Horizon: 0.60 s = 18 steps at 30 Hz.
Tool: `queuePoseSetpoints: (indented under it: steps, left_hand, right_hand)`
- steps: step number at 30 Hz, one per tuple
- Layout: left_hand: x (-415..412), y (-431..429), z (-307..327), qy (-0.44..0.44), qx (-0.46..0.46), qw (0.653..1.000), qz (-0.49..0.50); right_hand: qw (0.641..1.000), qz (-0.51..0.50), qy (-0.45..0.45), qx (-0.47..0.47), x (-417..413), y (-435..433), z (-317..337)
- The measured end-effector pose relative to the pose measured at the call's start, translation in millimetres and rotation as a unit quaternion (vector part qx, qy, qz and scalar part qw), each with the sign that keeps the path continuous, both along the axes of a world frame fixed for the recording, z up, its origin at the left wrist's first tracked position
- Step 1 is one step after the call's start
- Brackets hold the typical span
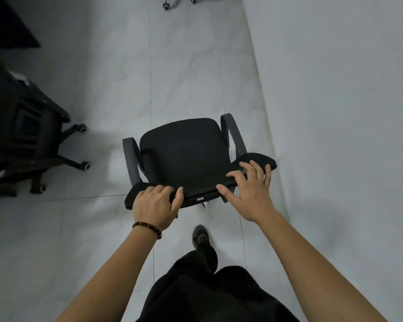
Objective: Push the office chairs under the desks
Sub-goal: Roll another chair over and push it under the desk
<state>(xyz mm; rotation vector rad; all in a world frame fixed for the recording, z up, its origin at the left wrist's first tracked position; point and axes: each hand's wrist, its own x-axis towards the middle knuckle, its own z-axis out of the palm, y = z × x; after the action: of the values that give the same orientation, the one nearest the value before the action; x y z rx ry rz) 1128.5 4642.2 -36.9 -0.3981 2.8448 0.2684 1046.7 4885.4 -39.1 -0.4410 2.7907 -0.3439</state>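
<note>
Left hand [154, 206]: the grip is being clamped over the top edge of the backrest [196, 194].
Right hand [251, 189]: fingers are being spread flat on the backrest, not closed around it.
Chair [184, 156]: being held on open floor [102, 89], close beside the wall [335, 89]; no bench is being shown.
Risk: the right armrest [230, 133] is likely being steered toward scraping the wall; the uneven hold may be letting the chair swivel.
Count: one held chair, one second chair [28, 135] at left, casters [179, 2] of a third at top; two hands.

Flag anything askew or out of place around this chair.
The office chair stands out on open floor, no desk over it, both hands on its backrest. Nothing looks spilled or damaged.
</note>
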Motion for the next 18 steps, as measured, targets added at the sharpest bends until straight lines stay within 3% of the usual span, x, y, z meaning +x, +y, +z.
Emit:
queuePoseSetpoints:
  steps: [8, 18]
  left_hand:
    - [-105.9, -20.4, -1.1, 0.001, 0.022, 0.998, 0.056]
    - [-253.8, -73.4, -4.8, 0.029, -0.016, 0.987, 0.155]
  right_hand:
    - [0.997, 0.059, -0.046, 0.034, -139.6, -30.5, 6.5]
    - [0.986, 0.168, -0.004, 0.017, -330.4, -111.2, -6.0]
